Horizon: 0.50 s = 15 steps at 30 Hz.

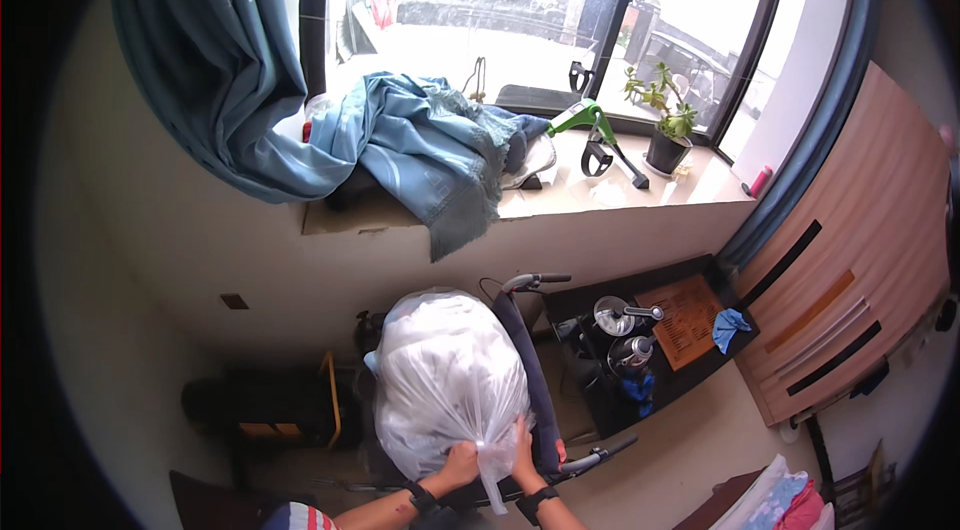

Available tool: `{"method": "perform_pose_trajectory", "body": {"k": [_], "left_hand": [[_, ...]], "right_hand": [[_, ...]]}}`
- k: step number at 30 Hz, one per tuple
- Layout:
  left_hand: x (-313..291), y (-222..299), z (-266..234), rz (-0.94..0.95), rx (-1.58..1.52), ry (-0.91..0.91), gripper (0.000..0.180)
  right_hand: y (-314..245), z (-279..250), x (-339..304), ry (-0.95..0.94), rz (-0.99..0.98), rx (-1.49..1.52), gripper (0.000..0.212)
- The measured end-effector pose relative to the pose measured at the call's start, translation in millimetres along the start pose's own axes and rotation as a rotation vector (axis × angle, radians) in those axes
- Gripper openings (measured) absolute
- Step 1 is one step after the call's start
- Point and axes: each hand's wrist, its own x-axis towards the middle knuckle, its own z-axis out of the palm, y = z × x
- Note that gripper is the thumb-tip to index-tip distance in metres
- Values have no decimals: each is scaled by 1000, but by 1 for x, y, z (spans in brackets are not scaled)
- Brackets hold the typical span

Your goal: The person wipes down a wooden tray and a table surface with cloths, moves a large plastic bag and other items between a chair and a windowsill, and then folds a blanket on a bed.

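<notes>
A big, bulging white plastic bag [450, 370] rests on what looks like a wheelchair [522, 360] with grey push handles. Its translucent plastic is gathered into a twisted neck on the side nearest me, and a loose tail hangs down. My left hand [460, 464] is closed on the gathered plastic just left of the neck. On the other side of the neck, my right hand [522, 452] grips the plastic with bent fingers. Both wrists wear dark bands. Soft, pale contents fill the bag, but their kind cannot be made out.
Right of the chair stands a dark low table [660, 390] with a kettle [630, 358], a wooden board [684, 320] and a blue cloth [730, 330]. A blue curtain [420, 150] is heaped on the windowsill, near a potted plant [670, 135]. Folded fabrics [775, 500] lie lower right.
</notes>
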Motion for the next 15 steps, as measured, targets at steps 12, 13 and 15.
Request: {"method": "perform_pose_trajectory", "body": {"k": [12, 13, 15], "left_hand": [[16, -34, -24, -477, -11, 112, 44], [9, -34, -20, -466, -43, 180, 46], [0, -25, -31, -559, -194, 268, 52]], "right_hand": [[-67, 9, 73, -299, -20, -408, 90], [-61, 9, 75, -311, -40, -403, 90], [-51, 6, 77, -338, -67, -405, 89]]}}
